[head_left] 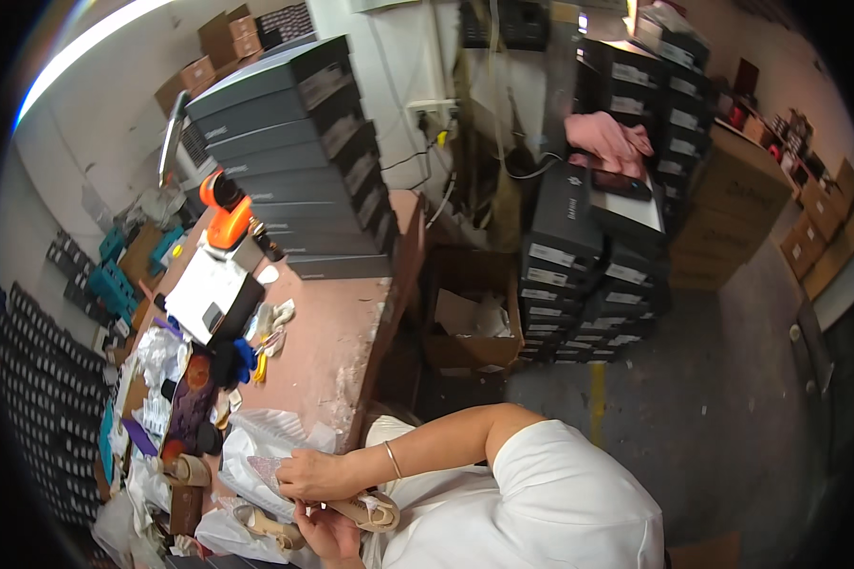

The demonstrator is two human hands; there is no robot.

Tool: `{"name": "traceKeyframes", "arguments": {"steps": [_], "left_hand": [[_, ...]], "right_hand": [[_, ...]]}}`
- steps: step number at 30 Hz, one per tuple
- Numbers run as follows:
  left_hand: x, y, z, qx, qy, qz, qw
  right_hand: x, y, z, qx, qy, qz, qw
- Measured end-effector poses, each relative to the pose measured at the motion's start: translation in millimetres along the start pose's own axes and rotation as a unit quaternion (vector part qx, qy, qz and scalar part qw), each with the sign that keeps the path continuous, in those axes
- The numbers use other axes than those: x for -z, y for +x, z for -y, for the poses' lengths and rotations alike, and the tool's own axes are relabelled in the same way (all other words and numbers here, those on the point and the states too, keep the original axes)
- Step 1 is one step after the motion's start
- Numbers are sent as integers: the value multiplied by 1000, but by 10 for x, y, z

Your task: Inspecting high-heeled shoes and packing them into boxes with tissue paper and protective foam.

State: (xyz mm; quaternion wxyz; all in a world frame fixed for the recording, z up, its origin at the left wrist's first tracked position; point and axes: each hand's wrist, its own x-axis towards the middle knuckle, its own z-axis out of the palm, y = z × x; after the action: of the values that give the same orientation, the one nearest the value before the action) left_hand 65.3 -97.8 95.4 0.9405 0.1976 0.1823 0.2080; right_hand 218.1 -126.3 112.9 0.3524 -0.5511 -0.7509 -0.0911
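At the near edge of the workbench, a beige flat shoe (378,513) is held between my two hands, its open back end toward my body. My right hand (315,474), with a bracelet on its wrist, is closed over the shoe's middle from above. My left hand (330,533) grips it from the near side, fingers bent against it. A glittery, pinkish patch (268,470) shows beyond my right fingers; whether it belongs to this shoe I cannot tell. Beside my left hand, a second beige shoe (264,524) lies on white wrapping (220,533).
Grey shoe boxes (285,171) stand stacked on the bench (327,337), near an orange-and-black tool (228,220). Clutter and a beige sandal (188,469) cover its left side. An open carton (472,322) sits beyond the bench; more boxes (560,256) rise to its right.
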Motion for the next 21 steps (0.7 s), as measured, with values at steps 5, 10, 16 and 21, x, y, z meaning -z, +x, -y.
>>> {"name": "traceKeyframes", "arguments": {"steps": [5,10,16,21], "left_hand": [[-492,32,243,9,45,-25,999],[-635,-63,446,58,170,11,984],[-528,-52,575,-73,260,-33,962],[-269,-40,148,-115,276,-92,950]], "right_hand": [[416,-304,-117,-64,-26,-140,988],[745,-506,-204,-210,316,-69,923],[275,-176,-260,-204,265,-109,936],[-9,209,-317,-233,286,-55,928]]}}
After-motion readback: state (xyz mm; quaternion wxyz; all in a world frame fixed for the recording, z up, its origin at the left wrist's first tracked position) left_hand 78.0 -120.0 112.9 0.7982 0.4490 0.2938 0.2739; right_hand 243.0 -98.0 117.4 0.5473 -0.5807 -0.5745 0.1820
